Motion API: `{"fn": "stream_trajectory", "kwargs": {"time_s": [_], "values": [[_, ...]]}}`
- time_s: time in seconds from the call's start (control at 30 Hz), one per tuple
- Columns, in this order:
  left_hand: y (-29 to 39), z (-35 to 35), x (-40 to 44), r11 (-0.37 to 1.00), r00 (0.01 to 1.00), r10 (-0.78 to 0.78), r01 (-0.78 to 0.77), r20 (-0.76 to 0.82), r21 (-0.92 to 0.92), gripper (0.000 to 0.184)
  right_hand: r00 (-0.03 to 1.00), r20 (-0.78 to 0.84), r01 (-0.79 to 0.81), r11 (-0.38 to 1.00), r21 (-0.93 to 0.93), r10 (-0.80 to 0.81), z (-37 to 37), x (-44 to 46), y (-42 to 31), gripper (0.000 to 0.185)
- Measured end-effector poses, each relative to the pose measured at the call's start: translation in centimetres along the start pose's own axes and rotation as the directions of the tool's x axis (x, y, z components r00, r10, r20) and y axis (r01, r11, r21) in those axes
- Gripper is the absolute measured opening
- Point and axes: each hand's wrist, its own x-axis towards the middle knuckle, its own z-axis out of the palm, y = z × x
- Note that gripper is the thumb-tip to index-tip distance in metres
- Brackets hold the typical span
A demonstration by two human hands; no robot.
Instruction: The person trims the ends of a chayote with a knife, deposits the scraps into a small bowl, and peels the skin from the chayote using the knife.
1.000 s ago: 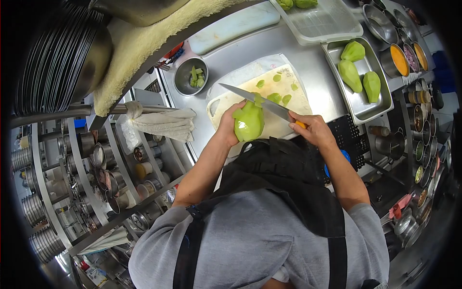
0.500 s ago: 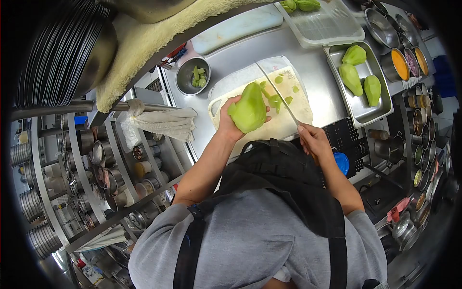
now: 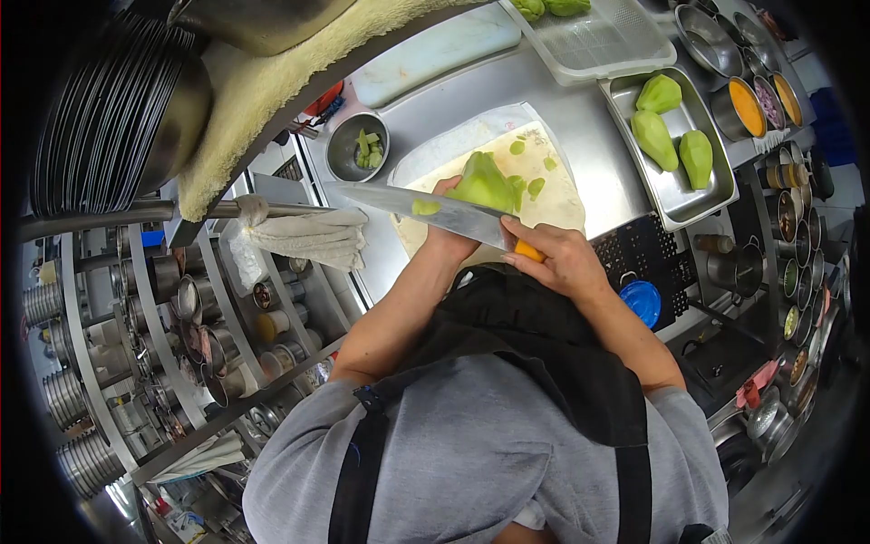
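My left hand (image 3: pixel 448 243) is closed around a peeled green chayote (image 3: pixel 486 187) over the white cutting board (image 3: pixel 564 201). In my right hand (image 3: pixel 569 261) is a large knife (image 3: pixel 462 218) with a yellow-orange handle. Its wide blade points left, crossing in front of the chayote and hiding part of my left hand. A thin green slice (image 3: pixel 425 208) shows on the flat of the blade. Several green trimmings (image 3: pixel 517 147) lie on the board.
Left of the board stands a steel bowl (image 3: pixel 332 145) holding green pieces. On the right, a steel tray (image 3: pixel 672 218) holds three peeled chayotes. Behind are a clear plastic container (image 3: pixel 598 45) and a white slab (image 3: pixel 435 59). A towel (image 3: pixel 304 238) hangs from the rail.
The knife has swung left from over the board's right side to in front of the chayote. My right hand has moved left, and the chayote sits slightly more to the right.
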Motion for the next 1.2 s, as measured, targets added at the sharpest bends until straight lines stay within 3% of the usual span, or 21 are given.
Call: {"fn": "stream_trajectory", "kwargs": {"time_s": [0.2,0.33,0.4,0.47,0.57,0.73,0.83,1.07,1.13,1.2], "values": [[-0.1,0.8,-0.6,1.0,0.999,0.021,-0.021,0.042,0.014,0.048,1.0,-0.003,0.0,1.0,0.029,0.001,0.0,0.3,0.3,0.05],[0.0,1.1,-0.8,0.995,0.995,0.091,-0.089,-0.048,0.045,0.046,0.999,0.04,-0.026,0.999,0.034,0.024,-0.1,0.0,1.6,0.047],[0.2,0.9,-0.9,0.988,0.987,0.14,-0.135,-0.077,0.077,0.045,0.995,-0.09,-0.036,0.999,0.03,0.038,0.4,-0.6,4.0,0.043],[0.8,0.4,-1.6,0.993,0.991,0.108,-0.104,-0.079,0.054,0.047,0.946,-0.048,-0.309,0.936,0.171,0.321,-0.3,-1.5,6.0,0.04],[1.3,0.1,-1.8,0.992,0.994,0.1,-0.096,-0.048,0.077,0.048,0.946,-0.065,-0.3,0.933,0.2,0.318,-0.5,-2.5,6.2,0.041],[0.7,1.0,-1.4,0.987,0.99,0.14,-0.14,0.005,0.08,0.052,0.999,0.005,-0.046,0.991,0.13,0.045,-0.2,0.1,1.7,0.043],[0.8,1.7,-1.5,0.995,0.998,0.064,-0.062,-0.027,0.073,0.054,0.999,0.035,-0.035,0.992,0.12,0.031,-0.4,1.1,0.2,0.043],[0.7,1.8,-1.8,0.995,0.996,0.077,-0.074,-0.035,0.061,0.052,0.999,0.037,-0.037,0.993,0.114,0.033,-0.2,1.1,1.4,0.042],[0.6,1.9,-1.9,0.971,0.97,0.186,-0.157,-0.155,0.181,0.053,0.998,0.017,-0.061,0.992,0.113,0.059,-0.1,0.3,3.3,0.041],[1.2,0.6,-1.9,0.982,0.98,0.139,-0.118,-0.14,0.15,0.052,0.997,-0.001,-0.073,0.991,0.109,0.074,-0.3,-0.6,5.3,0.039]]}}
